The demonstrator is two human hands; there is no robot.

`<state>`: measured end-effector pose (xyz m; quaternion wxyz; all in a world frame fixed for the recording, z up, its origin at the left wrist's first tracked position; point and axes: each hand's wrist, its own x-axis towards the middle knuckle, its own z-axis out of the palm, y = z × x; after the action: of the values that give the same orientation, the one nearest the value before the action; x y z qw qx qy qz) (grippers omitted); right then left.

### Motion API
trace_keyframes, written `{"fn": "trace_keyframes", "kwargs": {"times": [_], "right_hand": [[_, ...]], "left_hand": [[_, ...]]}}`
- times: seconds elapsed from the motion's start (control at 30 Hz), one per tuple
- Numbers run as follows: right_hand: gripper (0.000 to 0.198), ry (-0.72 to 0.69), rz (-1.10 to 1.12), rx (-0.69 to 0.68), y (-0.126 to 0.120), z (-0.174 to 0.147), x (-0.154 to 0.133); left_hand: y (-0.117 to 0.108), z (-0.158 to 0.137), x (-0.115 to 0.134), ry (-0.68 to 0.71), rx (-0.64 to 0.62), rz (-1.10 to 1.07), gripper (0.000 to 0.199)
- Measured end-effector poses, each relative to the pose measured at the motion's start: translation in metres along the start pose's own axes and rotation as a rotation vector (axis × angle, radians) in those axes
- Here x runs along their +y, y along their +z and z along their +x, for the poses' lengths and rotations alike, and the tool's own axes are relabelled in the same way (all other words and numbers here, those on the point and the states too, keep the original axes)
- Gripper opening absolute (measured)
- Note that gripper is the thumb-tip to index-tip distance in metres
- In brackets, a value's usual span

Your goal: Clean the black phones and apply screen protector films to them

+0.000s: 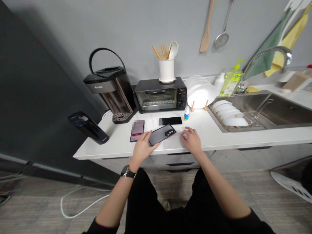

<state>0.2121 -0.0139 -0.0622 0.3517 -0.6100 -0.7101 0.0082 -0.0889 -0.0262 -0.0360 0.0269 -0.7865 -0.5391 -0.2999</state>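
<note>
My left hand [142, 148] grips the lower left end of a dark-backed smartphone [161, 135], with its round camera module facing up. My right hand [191, 139] is closed in a pinch at the phone's right end. From its fingertips a thin pale stick [178, 133] points at the phone's corner by the cameras; its tip is too small to make out. Behind lies a second phone [170, 121], black screen up. To the left, a third phone [137, 130] shows a lit screen. A small white bottle with a blue label [186, 114] stands behind my right hand.
A black toaster oven [159, 96] carries a white utensil holder [167, 70]. A water dispenser [113, 87] and a dark tilted bottle [89, 127] are left. White plates [201, 94], a soap bottle [230, 81] and a sink [282, 109] are right. The counter's front edge [117, 156] is close.
</note>
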Motion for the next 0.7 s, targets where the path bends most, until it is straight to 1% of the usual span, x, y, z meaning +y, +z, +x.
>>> {"fn": "trace_keyframes", "kwargs": {"times": [0.07,0.13,0.2,0.23,0.3,0.33,0.37,0.4,0.47,0.53,0.6,0.7], "right_hand": [[0.011,0.075,0.013,-0.032,-0.007,0.001,0.008],[0.012,0.204,0.102,-0.023,-0.02,0.004,0.019],[0.018,0.298,0.229,0.072,-0.036,0.008,0.026],[0.022,0.308,0.282,0.143,-0.044,0.009,0.027],[0.029,0.275,0.324,0.283,-0.057,0.012,0.023],[0.03,0.246,0.31,0.325,-0.06,0.013,0.018],[0.029,0.203,0.277,0.328,-0.059,0.013,0.013],[0.027,0.146,0.232,0.29,-0.056,0.012,0.007],[0.023,0.003,0.123,0.127,-0.042,0.008,-0.003],[0.026,-0.12,0.006,-0.024,-0.024,0.001,-0.007],[0.034,-0.176,-0.092,-0.067,-0.008,-0.008,-0.006],[0.043,-0.184,-0.175,-0.043,0.004,-0.017,-0.004]], "left_hand": [[0.003,-0.001,0.001,-0.004,-0.026,0.005,0.073],[0.007,0.002,0.004,-0.001,-0.057,-0.017,0.075],[0.014,0.009,0.008,0.016,-0.103,-0.062,0.077],[0.017,0.013,0.012,0.026,-0.129,-0.088,0.078],[0.025,0.021,0.019,0.035,-0.175,-0.141,0.081],[0.029,0.025,0.023,0.036,-0.193,-0.167,0.082],[0.032,0.029,0.028,0.035,-0.207,-0.189,0.082],[0.036,0.032,0.031,0.034,-0.219,-0.207,0.082],[0.04,0.035,0.037,0.027,-0.238,-0.228,0.083],[0.042,0.036,0.039,0.012,-0.24,-0.234,0.086],[0.042,0.036,0.038,0.004,-0.235,-0.242,0.088],[0.042,0.036,0.036,0.008,-0.234,-0.27,0.094]]}}
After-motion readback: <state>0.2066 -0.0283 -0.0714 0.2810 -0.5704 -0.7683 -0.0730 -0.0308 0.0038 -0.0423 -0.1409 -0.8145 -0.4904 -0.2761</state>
